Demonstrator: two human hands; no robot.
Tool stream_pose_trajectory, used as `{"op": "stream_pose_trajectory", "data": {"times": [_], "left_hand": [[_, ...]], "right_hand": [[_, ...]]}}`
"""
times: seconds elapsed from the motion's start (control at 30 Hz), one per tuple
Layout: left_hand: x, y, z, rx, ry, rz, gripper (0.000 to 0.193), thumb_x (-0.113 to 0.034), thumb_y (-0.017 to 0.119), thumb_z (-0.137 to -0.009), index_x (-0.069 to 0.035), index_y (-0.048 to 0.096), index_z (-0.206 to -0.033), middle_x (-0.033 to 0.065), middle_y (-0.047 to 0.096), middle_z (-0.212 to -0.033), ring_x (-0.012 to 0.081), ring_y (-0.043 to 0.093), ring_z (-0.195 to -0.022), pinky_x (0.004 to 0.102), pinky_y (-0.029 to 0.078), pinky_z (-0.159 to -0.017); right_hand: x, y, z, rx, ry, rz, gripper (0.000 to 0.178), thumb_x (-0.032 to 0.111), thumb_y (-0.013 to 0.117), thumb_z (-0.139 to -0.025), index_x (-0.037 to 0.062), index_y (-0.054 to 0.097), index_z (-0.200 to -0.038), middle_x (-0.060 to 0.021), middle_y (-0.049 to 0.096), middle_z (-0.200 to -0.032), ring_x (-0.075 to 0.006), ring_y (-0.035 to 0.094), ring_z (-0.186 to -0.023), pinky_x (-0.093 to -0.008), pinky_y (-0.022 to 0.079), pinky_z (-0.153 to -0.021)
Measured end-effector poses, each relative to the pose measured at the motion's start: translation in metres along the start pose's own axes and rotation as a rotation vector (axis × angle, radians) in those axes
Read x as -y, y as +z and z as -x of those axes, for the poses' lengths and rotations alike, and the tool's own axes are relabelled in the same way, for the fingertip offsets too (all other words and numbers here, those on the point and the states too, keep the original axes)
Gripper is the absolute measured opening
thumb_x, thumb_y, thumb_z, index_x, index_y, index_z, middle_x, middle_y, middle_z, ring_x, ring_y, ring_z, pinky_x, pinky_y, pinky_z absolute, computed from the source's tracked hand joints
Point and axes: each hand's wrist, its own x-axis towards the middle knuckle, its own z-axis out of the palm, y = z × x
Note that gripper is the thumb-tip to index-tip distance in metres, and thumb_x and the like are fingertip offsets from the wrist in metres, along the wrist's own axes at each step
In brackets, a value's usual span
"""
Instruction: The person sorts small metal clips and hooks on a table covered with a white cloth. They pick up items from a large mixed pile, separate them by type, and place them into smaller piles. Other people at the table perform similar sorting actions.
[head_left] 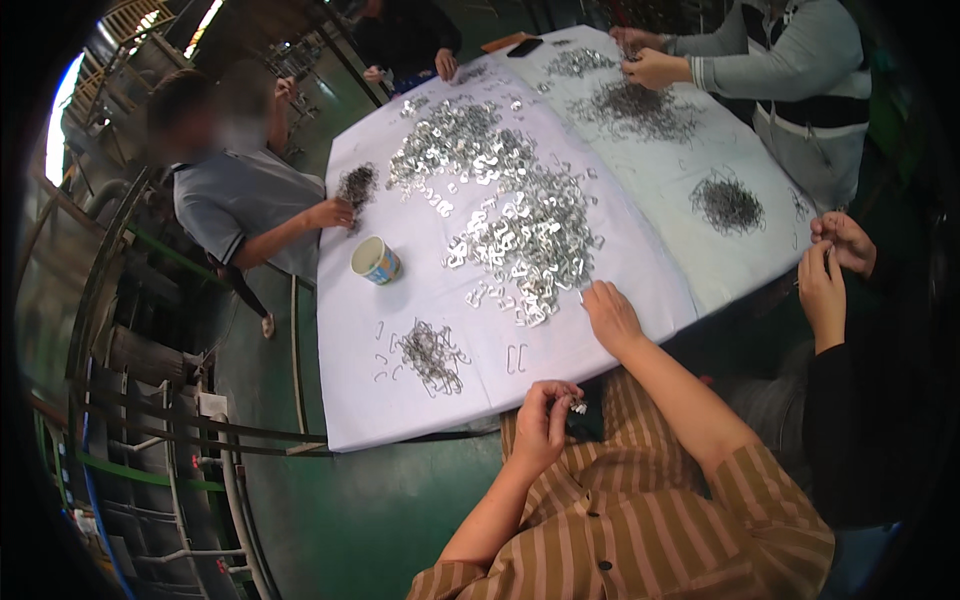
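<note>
Near the table's front edge, my left hand (541, 424) is closed around a small bunch of shiny bent metal clips (577, 404), which pokes out past the fingertips. My right hand (613, 318) rests on the white table cover at the near right edge of a big pile of silvery bent metal clips (525, 235). Its fingertips are drawn together on one clip (584, 296), partly hidden by the fingers. Two thin bent wires (516, 358) lie side by side between my hands. To their left is a heap of similar wires (430, 355).
A paper cup (376, 262) stands left of the clip pile. More dark wire heaps (728, 204) lie at the right and far side. A black phone (524, 48) is at the far edge. Several co-workers' hands (655, 68) work around the table, one pair (828, 275) close on my right.
</note>
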Motion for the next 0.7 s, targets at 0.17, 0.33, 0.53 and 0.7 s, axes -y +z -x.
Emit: {"op": "stream_pose_trajectory", "data": {"times": [0.17, 0.33, 0.53, 0.7], "left_hand": [[0.0, -0.001, 0.001, 0.022, -0.028, -0.075, 0.008, 0.006, 0.046, -0.094, 0.0, 0.045, -0.1, 0.0129, 0.062, -0.098, 0.0148, 0.057, -0.092, 0.0268, 0.045, -0.085], [-0.002, 0.0, 0.0, 0.015, -0.035, -0.023, 0.007, 0.005, 0.046, -0.094, -0.001, 0.045, -0.099, 0.0124, 0.062, -0.098, 0.0146, 0.058, -0.092, 0.0271, 0.045, -0.085], [0.001, 0.004, 0.002, 0.015, -0.035, 0.002, 0.007, 0.005, 0.046, -0.095, -0.001, 0.046, -0.099, 0.0115, 0.062, -0.097, 0.0149, 0.058, -0.091, 0.0278, 0.047, -0.085], [0.0, 0.005, 0.003, 0.005, -0.048, -0.021, 0.008, 0.003, 0.049, -0.094, -0.001, 0.047, -0.101, 0.01, 0.063, -0.094, 0.0149, 0.061, -0.088, 0.0269, 0.048, -0.081]], "right_hand": [[-0.002, 0.002, -0.005, 0.019, 0.013, 0.094, 0.009, 0.01, 0.057, -0.084, 0.0028, 0.053, -0.085, -0.013, 0.052, -0.088, -0.0279, 0.056, -0.085, -0.0364, 0.052, -0.073], [-0.007, 0.007, -0.012, 0.066, 0.051, 0.119, 0.008, 0.009, 0.056, -0.085, 0.0017, 0.053, -0.088, -0.014, 0.052, -0.089, -0.0292, 0.056, -0.087, -0.0374, 0.051, -0.074], [-0.014, -0.004, -0.006, -0.005, 0.169, -0.092, 0.009, 0.008, 0.055, -0.088, -0.0015, 0.054, -0.086, -0.0201, 0.056, -0.088, -0.0367, 0.057, -0.083, -0.045, 0.049, -0.072], [-0.015, -0.019, -0.002, 0.023, 0.223, -0.159, 0.009, 0.006, 0.058, -0.086, -0.0018, 0.057, -0.082, -0.019, 0.059, -0.082, -0.0391, 0.059, -0.078, -0.0466, 0.049, -0.071]]}}
